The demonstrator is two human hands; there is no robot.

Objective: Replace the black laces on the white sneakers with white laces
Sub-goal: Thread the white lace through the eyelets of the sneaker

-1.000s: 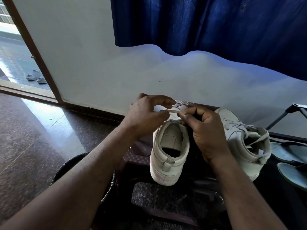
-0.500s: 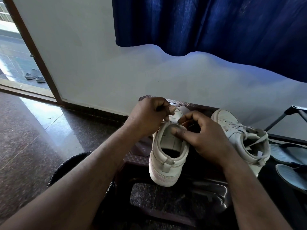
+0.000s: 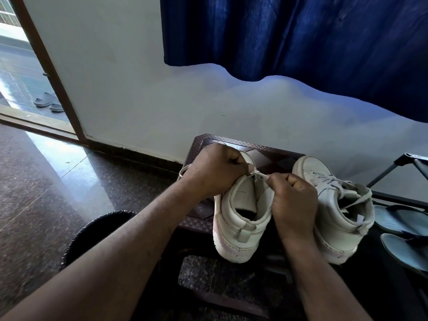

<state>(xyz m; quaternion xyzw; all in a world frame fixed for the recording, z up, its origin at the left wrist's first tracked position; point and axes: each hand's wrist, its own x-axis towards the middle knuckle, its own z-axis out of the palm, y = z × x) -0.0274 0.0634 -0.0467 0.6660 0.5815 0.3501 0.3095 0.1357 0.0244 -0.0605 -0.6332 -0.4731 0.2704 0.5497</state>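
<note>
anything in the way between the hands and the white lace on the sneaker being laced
Nothing visible does: the left hand and right hand both pinch the white lace over the sneaker tongue.

No words, brand marks, numbers or signs can be read anywhere here, neither on the shoes nor around them.

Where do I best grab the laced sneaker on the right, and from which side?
By the heel collar, thumb inside the opening, coming from the near side. The laced sneaker points its toe at the wall, heel nearest, and the opening gapes upward; laces cover the front.
</note>
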